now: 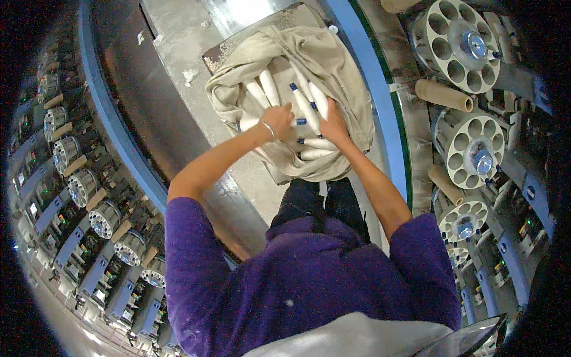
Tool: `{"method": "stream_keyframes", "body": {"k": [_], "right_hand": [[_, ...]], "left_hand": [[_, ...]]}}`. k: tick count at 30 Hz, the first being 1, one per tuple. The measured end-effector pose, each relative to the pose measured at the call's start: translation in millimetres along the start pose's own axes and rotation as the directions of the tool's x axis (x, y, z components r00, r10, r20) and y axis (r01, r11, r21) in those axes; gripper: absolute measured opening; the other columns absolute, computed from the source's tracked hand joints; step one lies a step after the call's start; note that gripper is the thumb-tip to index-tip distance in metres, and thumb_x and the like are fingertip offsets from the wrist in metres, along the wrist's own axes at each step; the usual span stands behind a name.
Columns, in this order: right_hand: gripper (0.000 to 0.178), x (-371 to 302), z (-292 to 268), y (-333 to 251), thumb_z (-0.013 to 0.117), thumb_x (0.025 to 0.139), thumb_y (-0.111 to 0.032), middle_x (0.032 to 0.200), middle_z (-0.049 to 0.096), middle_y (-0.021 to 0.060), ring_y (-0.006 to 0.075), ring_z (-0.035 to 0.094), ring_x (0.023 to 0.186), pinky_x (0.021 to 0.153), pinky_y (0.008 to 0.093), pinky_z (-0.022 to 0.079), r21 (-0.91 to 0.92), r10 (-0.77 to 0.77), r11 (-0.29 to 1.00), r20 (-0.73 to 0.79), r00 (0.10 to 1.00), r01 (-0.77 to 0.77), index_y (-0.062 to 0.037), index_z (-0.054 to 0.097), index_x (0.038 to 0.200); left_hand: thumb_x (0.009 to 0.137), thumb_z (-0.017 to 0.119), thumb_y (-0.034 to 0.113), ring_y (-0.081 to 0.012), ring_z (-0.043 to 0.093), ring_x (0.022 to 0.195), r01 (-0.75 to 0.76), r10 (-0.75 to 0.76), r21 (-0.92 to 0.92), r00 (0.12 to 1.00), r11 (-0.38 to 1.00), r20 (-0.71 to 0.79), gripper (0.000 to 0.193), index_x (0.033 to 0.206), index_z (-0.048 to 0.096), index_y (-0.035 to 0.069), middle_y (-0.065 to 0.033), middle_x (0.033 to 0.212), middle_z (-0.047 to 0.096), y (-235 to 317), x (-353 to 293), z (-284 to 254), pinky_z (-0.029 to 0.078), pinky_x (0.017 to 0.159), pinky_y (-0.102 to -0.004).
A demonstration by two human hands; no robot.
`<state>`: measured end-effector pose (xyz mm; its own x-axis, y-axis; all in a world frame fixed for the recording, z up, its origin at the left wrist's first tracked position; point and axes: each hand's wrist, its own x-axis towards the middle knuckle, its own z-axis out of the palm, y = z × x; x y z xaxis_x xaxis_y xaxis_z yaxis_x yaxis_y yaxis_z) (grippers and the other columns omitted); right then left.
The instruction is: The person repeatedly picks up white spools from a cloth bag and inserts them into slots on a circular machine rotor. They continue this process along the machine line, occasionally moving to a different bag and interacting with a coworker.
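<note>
A beige cloth sack (235,68) lies with its mouth spread wide, and several white yarn bobbins (269,88) with dark blue tube ends are inside. My right hand (334,125) is closed round one white yarn bobbin (318,98) at the sack's right side. Over the bobbins on the left, my left hand (277,121) has its fingers curled. A blue tube end (301,121) shows just beside those fingers; what they hold is hidden under the hand. Between the hands another bobbin (304,102) lies slanted, its blue end up and away from me.
The sack rests on a worn box-like support (232,44) in front of my legs. Curved blue rails (380,107) run along both sides. Machine rows with round, holed bobbin magazines (458,44) flank me. A tan cone tube (443,95) sits at right. Fluff (189,75) dots the floor.
</note>
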<state>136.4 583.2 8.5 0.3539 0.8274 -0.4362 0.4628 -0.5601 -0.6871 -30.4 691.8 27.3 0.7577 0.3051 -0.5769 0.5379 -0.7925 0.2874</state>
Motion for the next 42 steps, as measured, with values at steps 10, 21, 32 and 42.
{"method": "stream_keyframes", "body": {"k": [10, 21, 32, 42], "right_hand": [[0.056, -123, -121, 40, 0.063, 0.073, -0.003, 0.114, 0.057, 0.0184, 0.0285, 0.057, 0.103, 0.091, 0.0374, 0.044, 0.222, 0.228, 0.957, -0.184, 0.956, -0.186, -0.0009, 0.043, 0.126], [0.065, -128, -152, 17, 0.067, 0.078, -0.004, 0.116, 0.055, 0.0095, 0.0171, 0.055, 0.097, 0.087, 0.032, 0.045, 0.854, 0.29, 0.506, -0.041, 0.956, -0.117, 0.002, 0.04, 0.136], [0.041, -179, -204, 66, 0.039, 0.101, -0.038, 0.084, 0.049, 0.0037, 0.0017, 0.033, 0.047, 0.035, 0.0146, 0.026, 0.89, -0.066, -0.446, 0.072, 0.995, -0.094, -0.0028, 0.043, 0.123], [0.03, -293, -262, 72, 0.051, 0.097, -0.039, 0.061, 0.039, -0.0082, 0.003, 0.03, 0.047, 0.041, 0.0195, 0.021, 0.771, 0.146, 0.591, 0.19, 0.971, -0.239, -0.0113, 0.055, 0.086]], "left_hand": [[0.083, 0.062, 0.01, -0.0248, 0.056, 0.108, -0.34, 0.285, 0.449, 0.94, 0.826, 0.187, 0.023, 0.105, 0.067, 0.005, -0.0074, 0.113, 0.059, -51, 53, -24, 0.054, 0.081, -0.0334], [0.085, 0.061, 0.021, -0.021, 0.064, 0.096, -0.4, 0.246, 0.522, 0.907, 0.753, 0.34, 0.015, 0.09, 0.072, 0.011, -0.0057, 0.096, 0.07, -30, 69, -22, 0.051, 0.08, -0.0355], [0.072, 0.075, 0.043, -0.0275, 0.067, 0.079, 0.112, -0.183, -0.518, 0.979, 0.848, -0.087, 0.046, 0.096, 0.069, 0.004, -0.0159, 0.087, 0.069, 17, 34, -100, 0.052, 0.071, -0.0384], [0.079, 0.069, 0.017, -0.0169, 0.058, 0.097, -0.287, 0.574, -0.956, 0.794, 0.067, -0.199, 0.02, 0.093, 0.068, 0.002, -0.0105, 0.117, 0.063, 293, 7, -180, 0.045, 0.087, -0.0317]]}}
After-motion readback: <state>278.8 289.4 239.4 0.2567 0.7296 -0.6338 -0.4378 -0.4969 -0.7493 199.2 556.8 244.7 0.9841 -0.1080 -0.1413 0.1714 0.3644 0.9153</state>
